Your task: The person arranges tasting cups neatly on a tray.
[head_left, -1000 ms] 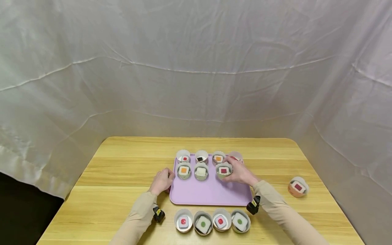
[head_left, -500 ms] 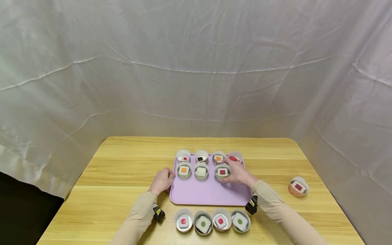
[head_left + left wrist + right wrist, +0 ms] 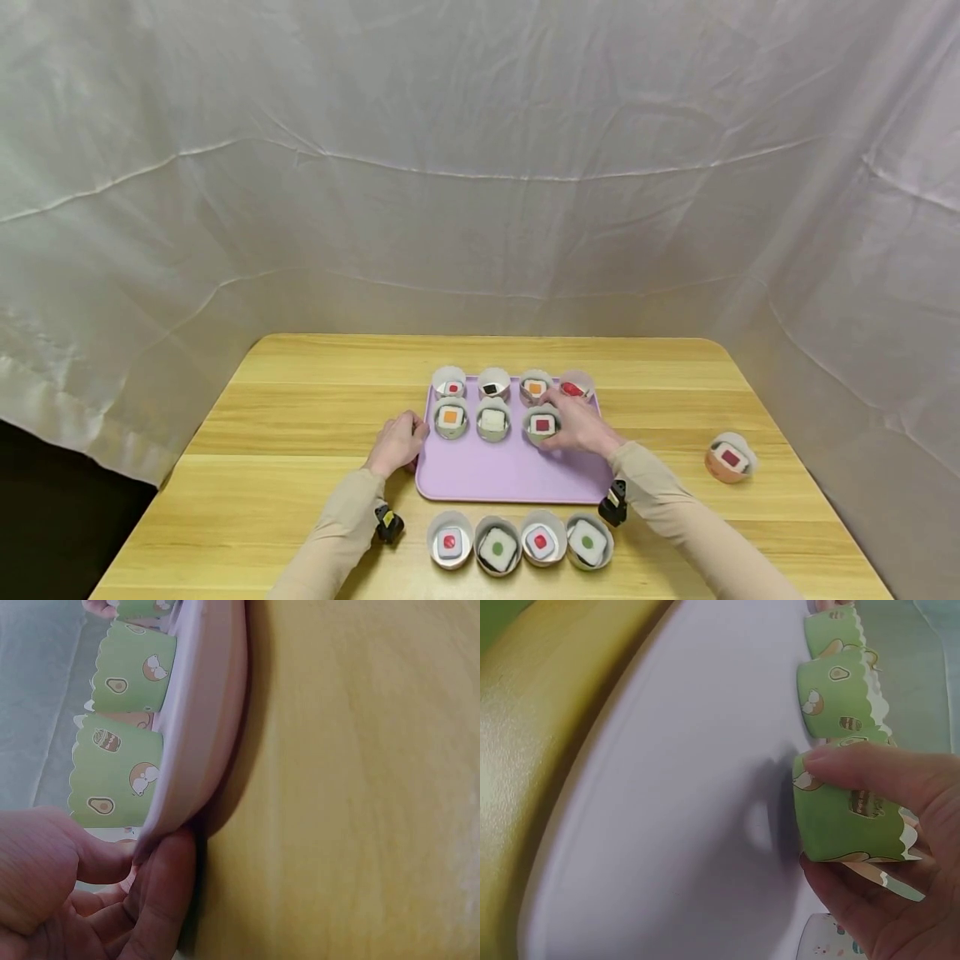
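On the tabletop [image 3: 315, 417]: a lilac tray [image 3: 487, 475], with the left hand [image 3: 396, 446] at its left edge and the right hand [image 3: 585, 427] over its right half.
Held cup [image 3: 542, 427]: green and upright, between the right hand's thumb and fingers, well to the right of the left hand; a white piece with a dark red square sits inside. Whether its base touches the tray cannot be told.
Right hand: curled round the held cup, spread only to its width.
Left hand: thumb and finger nearly together, pinching the tray's rim.
Same row: a white-topped cup [image 3: 492, 420] just left of the held cup, then an orange-topped cup [image 3: 450, 417].
Back row: from the left, red-dot cup [image 3: 453, 388], black-square cup [image 3: 491, 389], second orange-topped cup [image 3: 535, 387], red-topped cup [image 3: 572, 389].
Near side: four cups [image 3: 497, 547] lined up off the tray.
Far right: a salmon cup [image 3: 722, 470], well apart from both hands.
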